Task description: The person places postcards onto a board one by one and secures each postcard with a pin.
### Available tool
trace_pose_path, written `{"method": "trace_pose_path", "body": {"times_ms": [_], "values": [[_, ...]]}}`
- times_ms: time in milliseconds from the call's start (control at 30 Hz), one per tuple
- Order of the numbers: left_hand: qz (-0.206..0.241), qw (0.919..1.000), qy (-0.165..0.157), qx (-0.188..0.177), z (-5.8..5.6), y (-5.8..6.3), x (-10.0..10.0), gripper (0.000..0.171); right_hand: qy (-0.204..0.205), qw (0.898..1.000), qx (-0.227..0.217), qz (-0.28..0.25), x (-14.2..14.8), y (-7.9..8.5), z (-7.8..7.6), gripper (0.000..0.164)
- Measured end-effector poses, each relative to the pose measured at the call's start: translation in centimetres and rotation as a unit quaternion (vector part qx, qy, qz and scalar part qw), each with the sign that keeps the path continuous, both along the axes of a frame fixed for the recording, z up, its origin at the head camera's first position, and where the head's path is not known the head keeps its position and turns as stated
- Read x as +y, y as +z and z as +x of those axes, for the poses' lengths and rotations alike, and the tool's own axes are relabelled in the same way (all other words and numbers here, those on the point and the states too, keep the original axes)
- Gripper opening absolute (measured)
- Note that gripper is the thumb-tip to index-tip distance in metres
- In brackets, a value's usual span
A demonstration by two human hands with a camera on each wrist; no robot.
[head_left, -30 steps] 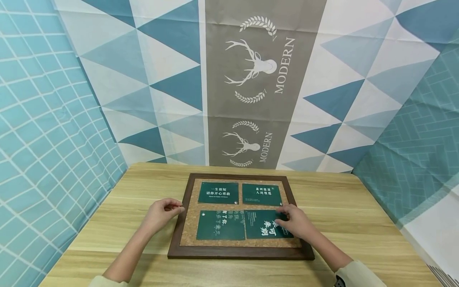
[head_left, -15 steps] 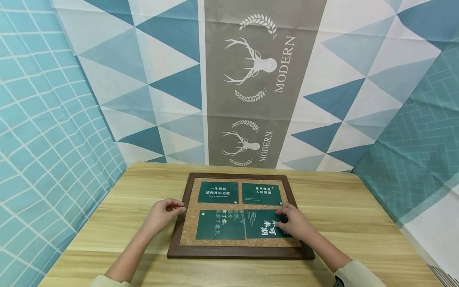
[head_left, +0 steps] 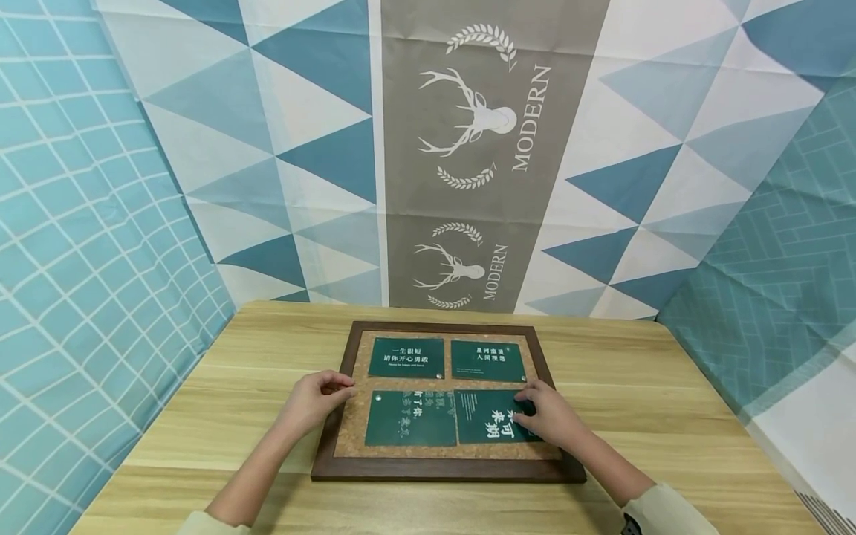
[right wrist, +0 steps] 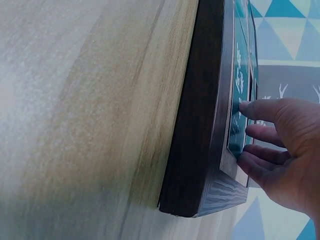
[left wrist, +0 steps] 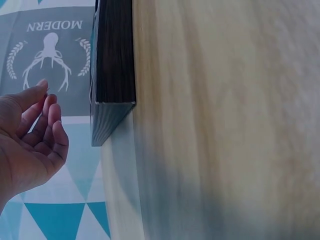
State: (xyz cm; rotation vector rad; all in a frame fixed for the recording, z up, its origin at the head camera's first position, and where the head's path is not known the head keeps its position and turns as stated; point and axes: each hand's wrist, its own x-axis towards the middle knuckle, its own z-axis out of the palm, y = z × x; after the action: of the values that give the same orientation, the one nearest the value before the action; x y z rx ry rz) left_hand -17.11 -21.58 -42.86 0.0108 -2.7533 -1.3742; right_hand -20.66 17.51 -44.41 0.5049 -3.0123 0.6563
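A cork board (head_left: 348, 438) with a dark brown frame (head_left: 441, 469) lies on the table, bearing several green cards with white writing. My left hand (head_left: 313, 401) is over the frame's left side, thumb and index tips pinched together. In the left wrist view, a tiny thin point, apparently a thumbtack (left wrist: 48, 90), shows at those fingertips; its head is hidden. My right hand (head_left: 551, 412) rests its spread fingertips on the lower right card (head_left: 481, 427), covering its right end. Beside it is the lower left card (head_left: 411, 431), with a thumbtack (head_left: 378, 398) at its upper left corner.
Two more cards, upper left (head_left: 406, 348) and upper right (head_left: 478, 364), sit along the board's far half with shiny tacks at corners. The wood-grain table (head_left: 642, 386) extends around the frame. A patterned cloth (head_left: 321, 148) rises behind the table's far edge.
My left hand has moved slightly right, further over the frame's left side towards the lower left card. The right hand stays on the lower right card.
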Motion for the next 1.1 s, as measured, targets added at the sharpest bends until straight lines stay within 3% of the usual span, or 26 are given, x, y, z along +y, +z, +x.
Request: {"method": "trace_pose_path", "body": {"times_ms": [600,1100], "values": [[0.018,0.9998,-0.007,0.009,-0.3,0.1,2.4,0.011,0.015,1.000,0.012,0.018,0.1,-0.1,0.0,0.029],[0.035,0.9991,-0.021,0.008,-0.5,0.1,3.9,0.012,0.017,1.000,-0.005,0.025,-0.1,0.1,0.1,0.030]]}}
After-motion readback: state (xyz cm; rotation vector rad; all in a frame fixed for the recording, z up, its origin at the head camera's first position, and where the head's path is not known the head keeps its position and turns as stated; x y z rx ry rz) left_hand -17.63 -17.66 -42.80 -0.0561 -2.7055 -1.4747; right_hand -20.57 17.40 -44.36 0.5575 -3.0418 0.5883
